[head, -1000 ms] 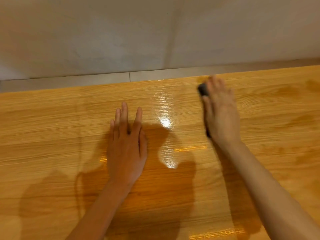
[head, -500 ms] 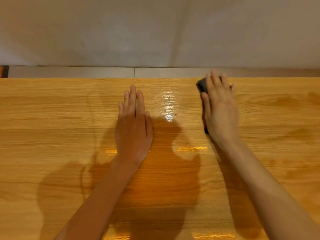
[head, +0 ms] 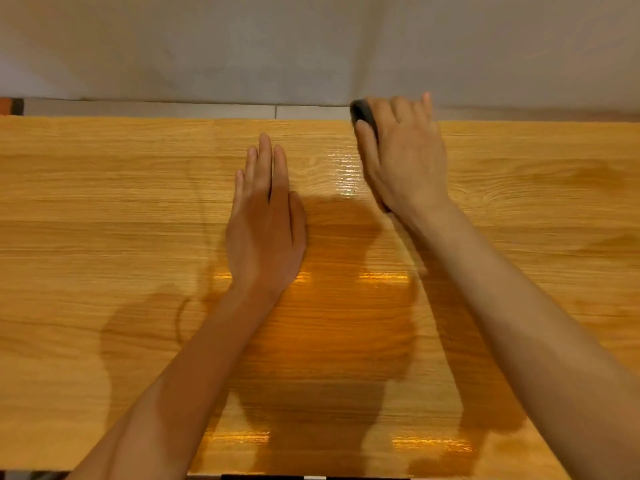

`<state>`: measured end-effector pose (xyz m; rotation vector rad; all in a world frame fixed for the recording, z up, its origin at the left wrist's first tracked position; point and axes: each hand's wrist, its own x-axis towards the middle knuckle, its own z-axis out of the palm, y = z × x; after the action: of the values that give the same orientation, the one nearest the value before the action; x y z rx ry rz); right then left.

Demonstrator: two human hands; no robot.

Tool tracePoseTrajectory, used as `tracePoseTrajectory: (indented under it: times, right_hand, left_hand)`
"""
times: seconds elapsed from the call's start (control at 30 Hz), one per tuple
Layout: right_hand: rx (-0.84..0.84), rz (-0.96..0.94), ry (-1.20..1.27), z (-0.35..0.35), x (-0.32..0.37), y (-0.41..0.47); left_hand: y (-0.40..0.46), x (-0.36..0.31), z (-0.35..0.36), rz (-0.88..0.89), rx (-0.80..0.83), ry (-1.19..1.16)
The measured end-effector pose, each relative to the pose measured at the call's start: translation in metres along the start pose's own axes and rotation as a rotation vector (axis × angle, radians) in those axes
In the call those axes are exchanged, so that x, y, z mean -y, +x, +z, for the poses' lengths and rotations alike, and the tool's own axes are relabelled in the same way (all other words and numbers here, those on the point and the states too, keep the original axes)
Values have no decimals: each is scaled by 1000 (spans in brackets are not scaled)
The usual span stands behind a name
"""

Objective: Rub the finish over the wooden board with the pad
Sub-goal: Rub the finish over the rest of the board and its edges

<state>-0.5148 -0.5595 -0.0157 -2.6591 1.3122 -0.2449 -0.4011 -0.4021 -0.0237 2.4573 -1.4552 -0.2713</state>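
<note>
Fingers of my right hand [head: 401, 157] curl over the dark pad [head: 362, 114] at the wooden board [head: 121, 202]'s far edge. My left hand [head: 265, 230] lies flat, fingers together, mid-board. Pad probably soft (finish looks slick), so I'd grip its sides.

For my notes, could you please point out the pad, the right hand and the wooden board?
pad [head: 362, 110], head view, exposed dark corner.
right hand [head: 405, 157], head view, back of hand.
wooden board [head: 121, 209], head view, bare surface.

My one head-worn camera looks forward and steeply down, close over the wooden board [head: 104, 209], toward the wall [head: 207, 46] beyond.
</note>
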Motion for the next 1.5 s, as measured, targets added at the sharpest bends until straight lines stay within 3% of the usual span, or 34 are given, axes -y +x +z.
tracePoseTrajectory:
  times: [0.13,0.33,0.43,0.57,0.67,0.83,0.93,1.07,1.2,1.37,1.5]
  right_hand:
    - [20,269,-130,-8,-13,10]
    - [65,19,10,16,66,33]
    - [62,12,38,1,14,21]
    - [-52,275,1,-31,-89,-13]
    - [-91,391,-42,-27,-85,-11]
    - [-55,122,64,4,8,3]
    - [-19,37,96,-8,-25,-8]
    - [-104,311,40,-30,-108,-27]
    - [-94,510,0,-19,-81,-14]
    - [28,115,42,4,-1,-12]
    - [21,97,54,-12,-51,-22]
  left_hand:
    - [2,0,0,0,11,14]
    - [1,-1,-1,-2,-3,25]
    - [0,0,0,8,-14,4]
    - [1,1,1,11,-33,1]
    - [1,1,1,4,-34,-7]
    - [0,1,0,19,-39,-22]
    - [-2,1,0,37,-37,-40]
    - [-2,2,-2,33,-21,-63]
    - [-7,-18,-3,59,3,-80]
    - [-34,-73,17,201,103,-95]
    - [-41,-73,24,213,94,-51]
